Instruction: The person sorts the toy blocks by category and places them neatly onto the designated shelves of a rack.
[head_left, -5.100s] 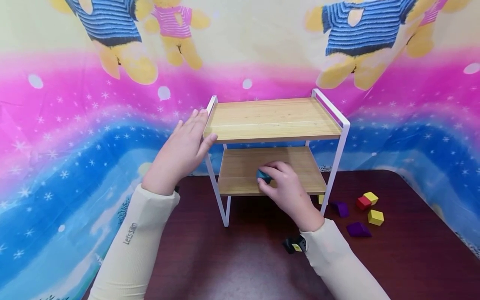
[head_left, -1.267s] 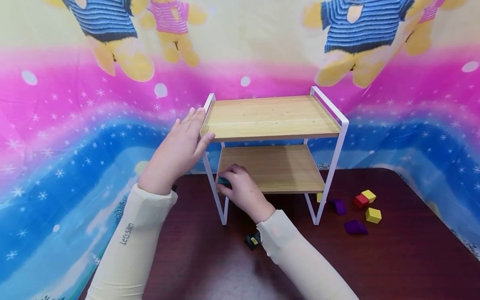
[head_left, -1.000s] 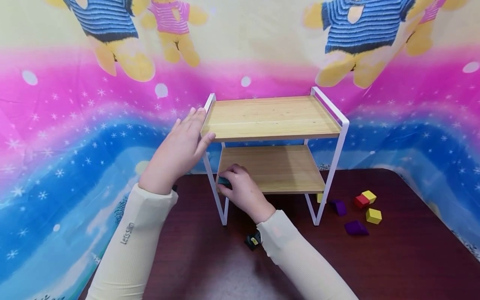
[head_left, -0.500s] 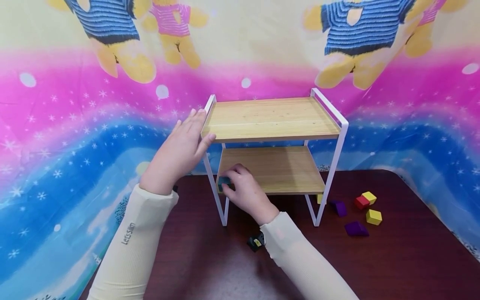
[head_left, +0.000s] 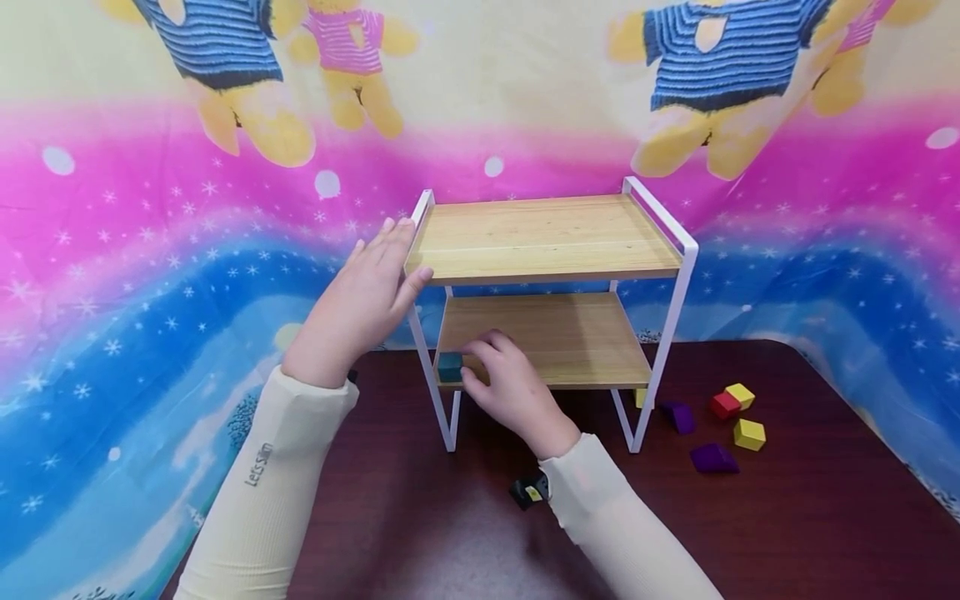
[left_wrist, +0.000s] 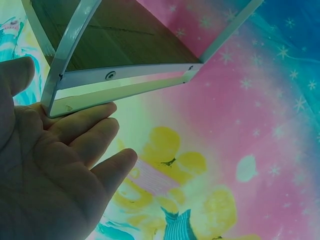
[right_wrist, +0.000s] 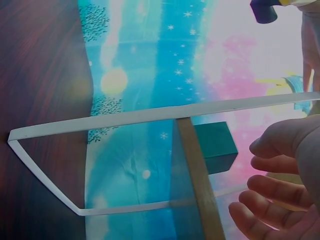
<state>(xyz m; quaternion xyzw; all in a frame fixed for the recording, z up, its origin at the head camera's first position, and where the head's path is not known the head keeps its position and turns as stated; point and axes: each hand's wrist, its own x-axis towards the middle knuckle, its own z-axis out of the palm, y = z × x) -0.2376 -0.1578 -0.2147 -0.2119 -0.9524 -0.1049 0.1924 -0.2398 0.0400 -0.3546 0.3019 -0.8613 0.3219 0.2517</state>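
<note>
A teal block (head_left: 450, 367) sits on the lower wooden shelf (head_left: 570, 333), at its front left corner. Beside it, to the right, my right hand (head_left: 517, 392) has its fingers spread loosely, and the right wrist view shows a gap between the fingertips and the block (right_wrist: 215, 145). My left hand (head_left: 360, 292) lies with straight fingers against the white metal frame at the upper left of the rack. In the left wrist view, the fingers of the left hand (left_wrist: 65, 155) reach along the white side rail (left_wrist: 125, 75).
Right of the rack, two purple blocks (head_left: 714, 457), a red block (head_left: 725, 405) and yellow blocks (head_left: 750, 434) lie on the dark table (head_left: 420, 525). Another yellow block (head_left: 640, 398) shows partly behind the rack's right leg. A printed cloth (head_left: 510, 108) hangs behind.
My right hand carried the teal block from mid-shelf to the left end, then let go and drew back to the right. The left hand stayed at the frame.
</note>
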